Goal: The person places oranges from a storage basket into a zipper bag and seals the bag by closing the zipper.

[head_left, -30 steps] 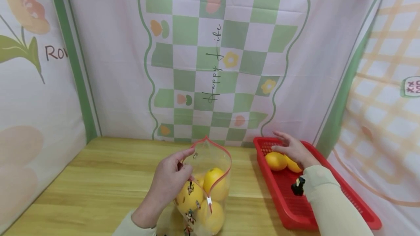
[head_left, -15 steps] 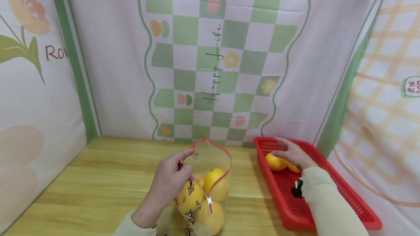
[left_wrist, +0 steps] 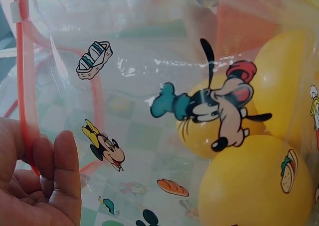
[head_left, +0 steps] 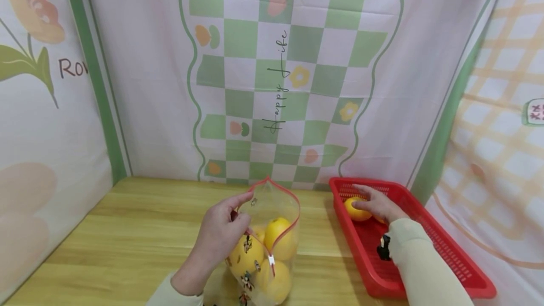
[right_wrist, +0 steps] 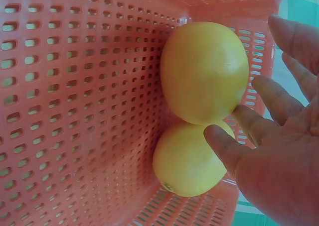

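A clear zip bag [head_left: 270, 204] with a red zip edge and cartoon prints stands in the middle, its mouth spread wide. Several yellow-orange oranges [head_left: 278, 240] lie inside it. My left hand [head_left: 223, 228] pinches the bag's red edge between thumb and curled fingers, as the left wrist view also shows. Two more oranges sit at the far end of a red basket [head_left: 357, 259]: one upper orange [right_wrist: 204, 71] and one lower orange [right_wrist: 187, 159] in the right wrist view. My right hand [head_left: 380, 204] hovers over them with spread fingers. Whether a fingertip touches the fruit is unclear.
The basket has perforated walls and stands at the right side of the wooden table [head_left: 140, 235]. Printed curtains [head_left: 238, 60] enclose the table at the back and both sides. A white zip slider [head_left: 271, 260] hangs on the bag's near edge.
My right hand has lowered into the far end of the basket, closer to the oranges. The left hand and the bag have stayed where they were.
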A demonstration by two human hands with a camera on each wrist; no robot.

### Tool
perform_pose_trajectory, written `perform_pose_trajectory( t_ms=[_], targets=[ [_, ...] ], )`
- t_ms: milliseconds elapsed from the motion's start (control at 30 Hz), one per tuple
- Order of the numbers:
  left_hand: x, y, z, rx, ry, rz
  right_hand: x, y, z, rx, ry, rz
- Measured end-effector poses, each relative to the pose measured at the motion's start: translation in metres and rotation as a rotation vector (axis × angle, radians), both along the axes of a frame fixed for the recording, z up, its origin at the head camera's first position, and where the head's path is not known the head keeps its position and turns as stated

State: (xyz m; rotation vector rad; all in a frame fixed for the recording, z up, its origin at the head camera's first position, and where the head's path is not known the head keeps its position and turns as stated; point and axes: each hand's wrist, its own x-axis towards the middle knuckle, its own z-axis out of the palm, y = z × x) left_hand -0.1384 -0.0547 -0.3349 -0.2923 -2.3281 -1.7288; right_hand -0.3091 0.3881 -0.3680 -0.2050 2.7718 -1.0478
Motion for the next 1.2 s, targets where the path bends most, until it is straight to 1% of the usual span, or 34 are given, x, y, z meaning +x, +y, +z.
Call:
perform_pose_trajectory(
  t_ms=[333,500,633,933,1000,1067,1200],
  targets=[
    [0.0009,0.0005,-0.0002,0.003,-0.01,0.004,0.0034,-0.0048,0.003,0.011,-0.005,0.001],
    [0.0012,0.0009,0.0001,-0.001,-0.012,0.007,0.002,-0.0038,0.0013,0.009,-0.037,0.004],
    [0.0012,0.001,-0.0003,-0.006,-0.011,0.006,0.0014,-0.0024,-0.0029,0.053,-0.047,0.001],
    [0.0017,0.0007,-0.0011,0.005,-0.012,0.002,0.0038,-0.0043,-0.0045,0.161,0.008,0.035],
    [0.0018,0.0007,-0.0011,0.008,-0.013,0.001,0.0038,-0.0046,-0.0042,0.172,0.005,0.037],
    [0.0018,0.0009,-0.0011,0.008,-0.014,0.002,0.0038,-0.0048,-0.004,0.173,-0.014,0.026],
    [0.0016,0.0014,-0.0011,0.001,-0.018,0.006,0.0036,-0.0035,-0.0054,0.18,-0.042,0.029]
  ],
)
